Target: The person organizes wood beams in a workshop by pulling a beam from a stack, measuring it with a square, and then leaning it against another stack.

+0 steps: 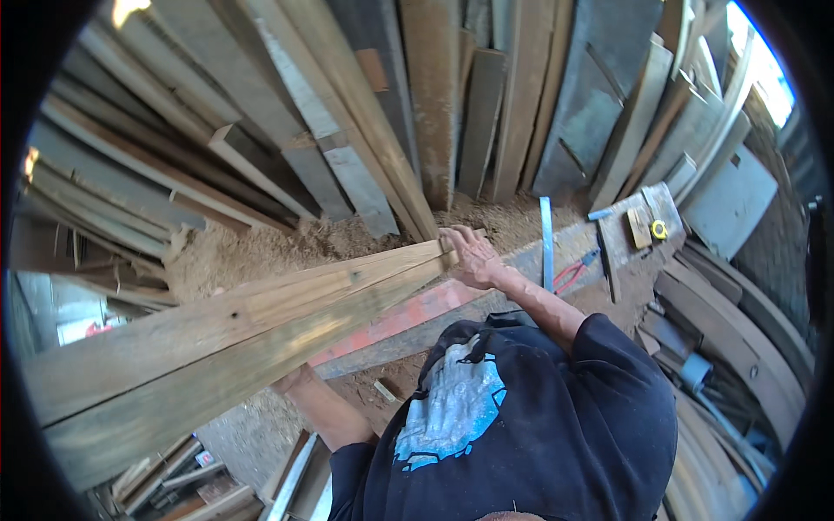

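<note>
Two long wooden beams lie side by side, a far beam (252, 308) and a near beam (261, 360), with a dark seam between them that widens toward the left. My right hand (473, 258) is closed over their right end, its fingers across the end and the far edge. Under the near beam's lower edge, my left hand (295, 380) holds from below; its fingers are hidden by the wood. Beneath the beams runs a reddish plank (395, 319).
Many boards (432, 95) lean upright at the back, with sawdust (226, 256) at their feet. On a bench board to the right lie a metal strip (546, 243), red-handled pliers (569, 276), a dark bar (605, 260) and a yellow tape measure (658, 230). Curved timber (734, 326) is stacked at right.
</note>
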Demonstrator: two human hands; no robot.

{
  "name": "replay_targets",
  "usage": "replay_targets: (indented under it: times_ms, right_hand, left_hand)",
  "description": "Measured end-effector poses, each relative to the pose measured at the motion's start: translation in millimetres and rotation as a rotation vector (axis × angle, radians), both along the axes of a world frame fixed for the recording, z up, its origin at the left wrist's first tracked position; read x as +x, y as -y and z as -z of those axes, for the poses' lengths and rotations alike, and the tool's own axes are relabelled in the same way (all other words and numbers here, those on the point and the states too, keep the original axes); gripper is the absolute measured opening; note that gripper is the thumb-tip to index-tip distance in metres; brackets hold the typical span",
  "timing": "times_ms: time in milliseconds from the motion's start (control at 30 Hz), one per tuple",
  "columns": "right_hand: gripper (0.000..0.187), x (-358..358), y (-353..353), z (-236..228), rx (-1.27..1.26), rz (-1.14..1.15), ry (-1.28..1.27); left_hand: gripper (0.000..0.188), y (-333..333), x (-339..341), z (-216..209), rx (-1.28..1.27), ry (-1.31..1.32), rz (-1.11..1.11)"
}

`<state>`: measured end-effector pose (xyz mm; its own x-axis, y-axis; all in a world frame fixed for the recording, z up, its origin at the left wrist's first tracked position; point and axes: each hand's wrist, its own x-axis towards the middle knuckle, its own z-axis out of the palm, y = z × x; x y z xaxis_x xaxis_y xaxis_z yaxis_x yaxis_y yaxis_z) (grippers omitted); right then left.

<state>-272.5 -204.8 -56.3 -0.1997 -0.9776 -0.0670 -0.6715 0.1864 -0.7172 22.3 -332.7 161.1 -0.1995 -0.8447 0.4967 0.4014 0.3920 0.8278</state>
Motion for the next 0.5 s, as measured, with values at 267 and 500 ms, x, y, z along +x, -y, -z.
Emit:
replay_targets:
  times_ms: [267, 500]
  right_hand:
    - [0.027, -86.7, -145.1, 106.6, 0.589, 0.587, -0.231]
    - [0.021, -71.1, -165.8, 153.2, 0.545, 0.526, -0.393]
  left_hand:
    - [0.084, 12.3, -2.0, 9.5, 0.056, -0.017, 0.066]
    - [0.086, 28.1, -34.7, -1.0, 0.069, 0.029, 0.130]
